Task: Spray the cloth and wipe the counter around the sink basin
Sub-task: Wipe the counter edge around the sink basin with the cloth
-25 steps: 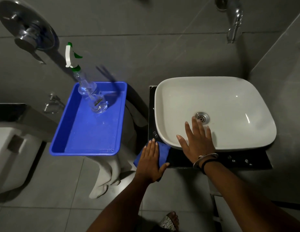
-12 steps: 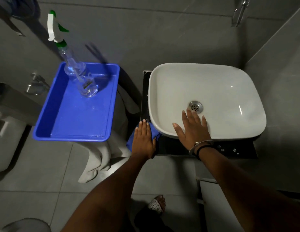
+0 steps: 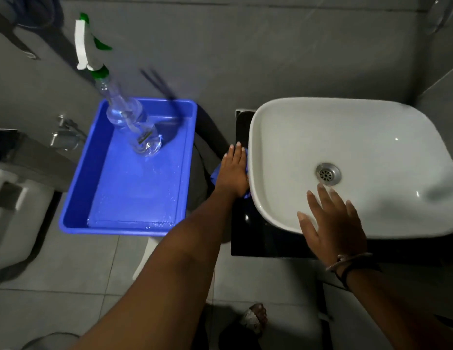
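Observation:
My left hand point(image 3: 233, 170) lies flat on a blue cloth point(image 3: 215, 174), pressing it onto the black counter point(image 3: 245, 231) along the left side of the white sink basin point(image 3: 346, 147). Most of the cloth is hidden under the hand; only its edges show. My right hand point(image 3: 331, 223) rests open on the basin's front rim, fingers spread toward the drain point(image 3: 327, 173). A clear spray bottle point(image 3: 129, 120) with a white and green trigger head stands upright in a blue tray point(image 3: 134, 198) to the left of the counter.
Grey tiled wall behind and to the right of the basin. A white toilet point(image 3: 13, 210) stands at the far left, with a metal tap point(image 3: 63, 135) on the wall above it. My foot point(image 3: 254, 315) shows on the grey floor tiles below.
My left hand has slid the cloth from the counter's front left corner back along the basin's left side. The right hand has stayed on the front rim.

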`<control>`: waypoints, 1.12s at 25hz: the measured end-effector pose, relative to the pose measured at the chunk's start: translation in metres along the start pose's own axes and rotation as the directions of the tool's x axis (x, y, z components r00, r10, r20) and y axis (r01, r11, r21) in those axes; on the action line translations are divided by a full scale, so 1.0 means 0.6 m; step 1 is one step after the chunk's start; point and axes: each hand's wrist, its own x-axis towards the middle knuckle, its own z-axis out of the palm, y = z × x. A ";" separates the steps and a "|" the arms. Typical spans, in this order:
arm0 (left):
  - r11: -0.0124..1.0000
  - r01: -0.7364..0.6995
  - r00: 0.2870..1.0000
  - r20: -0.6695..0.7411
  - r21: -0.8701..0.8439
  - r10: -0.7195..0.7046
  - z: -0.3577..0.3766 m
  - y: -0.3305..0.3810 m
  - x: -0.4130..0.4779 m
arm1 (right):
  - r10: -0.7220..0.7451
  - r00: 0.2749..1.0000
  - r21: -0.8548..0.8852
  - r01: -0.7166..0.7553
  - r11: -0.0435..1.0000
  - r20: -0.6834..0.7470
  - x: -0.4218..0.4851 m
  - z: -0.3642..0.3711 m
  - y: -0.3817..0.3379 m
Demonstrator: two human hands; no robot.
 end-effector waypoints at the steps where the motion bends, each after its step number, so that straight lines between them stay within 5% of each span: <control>1: 1.000 -0.021 1.000 0.004 0.016 0.021 -0.009 -0.009 0.031 | 0.002 1.000 -0.001 -0.002 1.000 0.013 0.005 0.004 -0.001; 8: 0.993 -0.105 0.994 0.033 0.044 0.104 -0.056 -0.027 0.192 | -0.017 0.999 -0.001 0.017 1.000 -0.040 -0.010 0.027 0.014; 15: 0.986 -0.168 0.986 -0.001 -0.001 0.168 -0.048 -0.031 0.176 | -0.038 0.990 -0.035 0.033 0.999 -0.137 -0.025 0.026 0.014; 24: 0.988 -0.127 0.992 -0.014 -0.086 0.126 0.008 0.011 -0.111 | 0.005 0.969 0.026 0.002 1.000 -0.247 -0.032 0.024 0.013; 28: 0.990 -0.051 0.992 -0.125 -0.130 0.035 0.069 0.050 -0.246 | 0.038 0.983 0.038 -0.032 0.999 -0.181 -0.035 0.023 0.008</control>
